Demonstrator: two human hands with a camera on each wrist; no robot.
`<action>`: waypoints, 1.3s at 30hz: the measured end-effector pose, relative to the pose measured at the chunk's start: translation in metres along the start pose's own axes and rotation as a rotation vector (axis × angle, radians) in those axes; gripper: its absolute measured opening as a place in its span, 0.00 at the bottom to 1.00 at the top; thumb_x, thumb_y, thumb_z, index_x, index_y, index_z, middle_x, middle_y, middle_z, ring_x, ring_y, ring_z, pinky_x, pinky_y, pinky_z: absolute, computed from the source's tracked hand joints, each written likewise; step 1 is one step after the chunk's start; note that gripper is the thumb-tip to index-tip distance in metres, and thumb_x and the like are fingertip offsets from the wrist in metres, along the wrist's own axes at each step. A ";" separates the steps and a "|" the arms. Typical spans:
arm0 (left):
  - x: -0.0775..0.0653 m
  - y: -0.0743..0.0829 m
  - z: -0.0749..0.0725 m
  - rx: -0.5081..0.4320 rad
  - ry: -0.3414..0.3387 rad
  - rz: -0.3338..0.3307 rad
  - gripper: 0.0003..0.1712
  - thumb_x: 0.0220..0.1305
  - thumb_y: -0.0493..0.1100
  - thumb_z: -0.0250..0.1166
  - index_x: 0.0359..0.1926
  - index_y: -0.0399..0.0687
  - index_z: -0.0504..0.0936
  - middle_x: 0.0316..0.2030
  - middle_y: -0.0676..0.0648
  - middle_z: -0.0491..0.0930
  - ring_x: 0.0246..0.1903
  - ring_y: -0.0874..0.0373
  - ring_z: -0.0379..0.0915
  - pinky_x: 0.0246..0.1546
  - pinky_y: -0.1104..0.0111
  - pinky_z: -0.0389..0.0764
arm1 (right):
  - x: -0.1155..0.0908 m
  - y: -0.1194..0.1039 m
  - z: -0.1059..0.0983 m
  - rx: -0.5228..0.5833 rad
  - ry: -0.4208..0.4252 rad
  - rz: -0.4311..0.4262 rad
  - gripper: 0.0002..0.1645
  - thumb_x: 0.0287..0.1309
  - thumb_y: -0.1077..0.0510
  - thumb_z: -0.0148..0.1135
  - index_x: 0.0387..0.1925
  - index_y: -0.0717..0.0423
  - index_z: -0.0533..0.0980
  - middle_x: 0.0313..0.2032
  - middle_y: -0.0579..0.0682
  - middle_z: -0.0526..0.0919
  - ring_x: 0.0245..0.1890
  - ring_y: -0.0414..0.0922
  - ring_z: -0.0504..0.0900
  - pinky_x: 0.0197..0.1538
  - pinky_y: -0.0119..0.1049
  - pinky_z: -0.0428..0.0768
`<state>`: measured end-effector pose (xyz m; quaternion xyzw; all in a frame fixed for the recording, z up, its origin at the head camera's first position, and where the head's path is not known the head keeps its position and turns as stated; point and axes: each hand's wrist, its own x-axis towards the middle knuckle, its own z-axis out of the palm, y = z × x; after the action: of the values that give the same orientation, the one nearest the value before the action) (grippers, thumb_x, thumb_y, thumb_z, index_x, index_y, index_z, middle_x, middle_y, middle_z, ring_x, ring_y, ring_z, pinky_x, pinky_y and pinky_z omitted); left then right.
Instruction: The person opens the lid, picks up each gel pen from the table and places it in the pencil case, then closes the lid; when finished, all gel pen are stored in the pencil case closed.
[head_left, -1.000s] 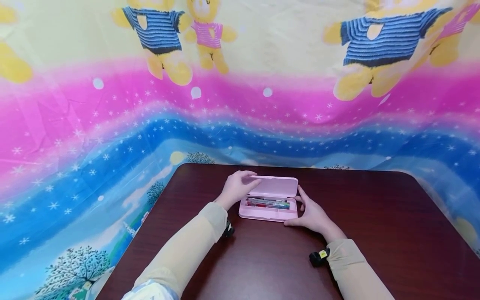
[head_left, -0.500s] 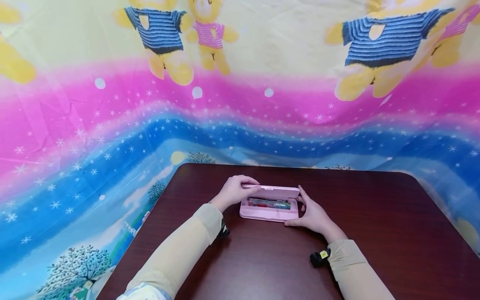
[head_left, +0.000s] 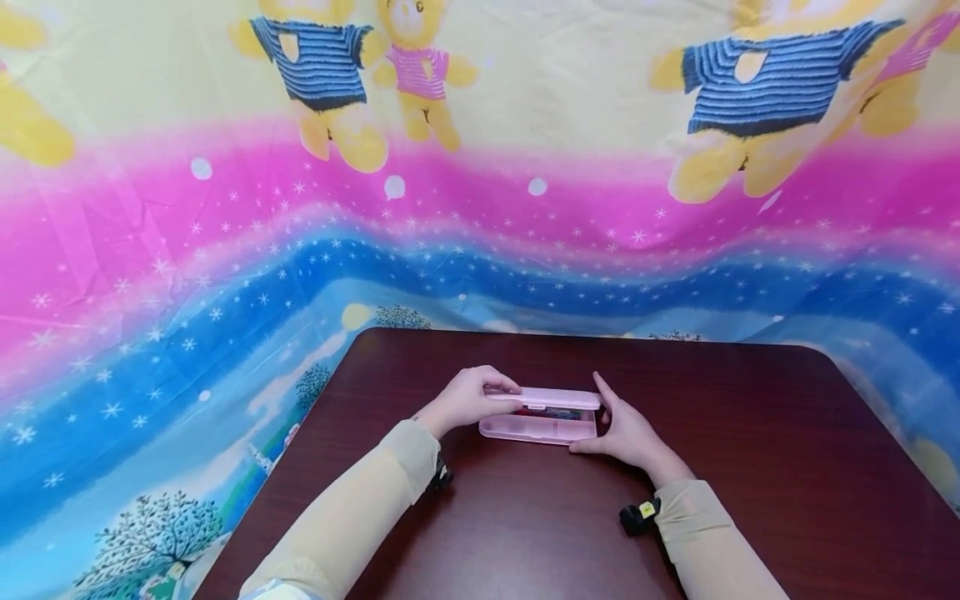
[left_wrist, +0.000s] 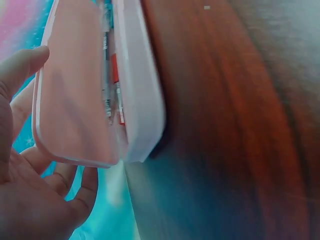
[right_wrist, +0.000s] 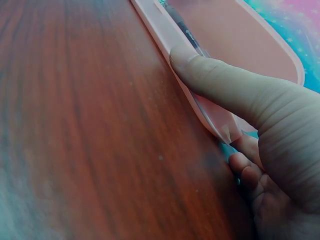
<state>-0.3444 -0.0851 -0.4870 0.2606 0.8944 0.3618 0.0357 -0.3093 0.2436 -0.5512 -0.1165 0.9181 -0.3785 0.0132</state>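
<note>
A pink pencil case (head_left: 502, 429) lies on the dark wooden table, its hinged lid (head_left: 562, 398) tilted partway down over the base. My left hand (head_left: 467, 398) pinches the lid at its left end, thumb on the near edge and fingers behind, as the left wrist view also shows. At the right end of the case, my right hand (head_left: 632, 435) holds the base, with the thumb (right_wrist: 215, 82) along the front wall and the other fingers round the end. Several pens (left_wrist: 106, 75) lie inside, mostly covered by the lid in the head view.
The brown tabletop (head_left: 540, 517) has rounded far corners. Behind it hangs a cloth backdrop (head_left: 480, 208) with printed bears and snowflakes. A small black device (head_left: 639, 518) is strapped at the right wrist, and another (head_left: 442, 475) at the left.
My left hand has swung the lid forward and down from nearly upright, so the pens show less. My right hand has stayed at the right end of the case.
</note>
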 end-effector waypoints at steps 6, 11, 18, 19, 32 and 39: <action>-0.009 -0.002 0.007 0.199 -0.029 0.087 0.17 0.67 0.59 0.78 0.55 0.67 0.95 0.55 0.52 0.88 0.59 0.55 0.81 0.67 0.57 0.81 | 0.001 0.001 0.000 0.001 0.008 -0.046 0.89 0.41 0.35 0.92 0.91 0.52 0.44 0.63 0.57 0.82 0.49 0.49 0.73 0.47 0.40 0.74; -0.016 -0.001 0.016 0.286 -0.045 0.075 0.20 0.67 0.60 0.78 0.59 0.71 0.93 0.59 0.52 0.84 0.62 0.53 0.76 0.67 0.57 0.78 | 0.002 0.002 0.001 -0.023 0.006 -0.052 0.89 0.42 0.34 0.91 0.91 0.53 0.43 0.71 0.59 0.81 0.52 0.50 0.74 0.52 0.44 0.77; -0.022 -0.001 0.026 0.389 -0.024 0.112 0.21 0.68 0.59 0.78 0.61 0.75 0.92 0.59 0.53 0.83 0.61 0.53 0.75 0.65 0.56 0.78 | 0.002 0.002 0.001 -0.039 0.003 -0.070 0.89 0.42 0.35 0.92 0.90 0.55 0.44 0.73 0.60 0.81 0.54 0.50 0.78 0.56 0.47 0.80; -0.023 0.000 0.026 0.404 -0.025 0.118 0.21 0.69 0.60 0.77 0.61 0.76 0.91 0.59 0.54 0.83 0.61 0.53 0.75 0.65 0.56 0.78 | 0.002 0.002 0.001 -0.039 0.004 -0.074 0.89 0.42 0.35 0.92 0.90 0.56 0.44 0.73 0.60 0.81 0.54 0.50 0.79 0.57 0.47 0.80; -0.026 0.005 0.031 0.454 -0.035 0.093 0.20 0.71 0.60 0.75 0.63 0.80 0.89 0.55 0.56 0.81 0.57 0.56 0.72 0.63 0.58 0.75 | 0.002 0.003 0.002 -0.047 -0.001 -0.075 0.89 0.41 0.35 0.92 0.90 0.56 0.45 0.71 0.60 0.81 0.52 0.50 0.77 0.51 0.43 0.78; -0.026 0.005 0.032 0.470 -0.043 0.092 0.20 0.71 0.59 0.76 0.62 0.80 0.89 0.55 0.56 0.81 0.55 0.58 0.71 0.61 0.59 0.75 | 0.002 0.003 0.002 -0.047 -0.006 -0.087 0.88 0.42 0.35 0.92 0.90 0.56 0.46 0.71 0.59 0.82 0.51 0.48 0.77 0.49 0.41 0.78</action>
<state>-0.3121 -0.0747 -0.5104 0.3101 0.9401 0.1393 -0.0233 -0.3119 0.2443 -0.5545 -0.1578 0.9208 -0.3566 -0.0033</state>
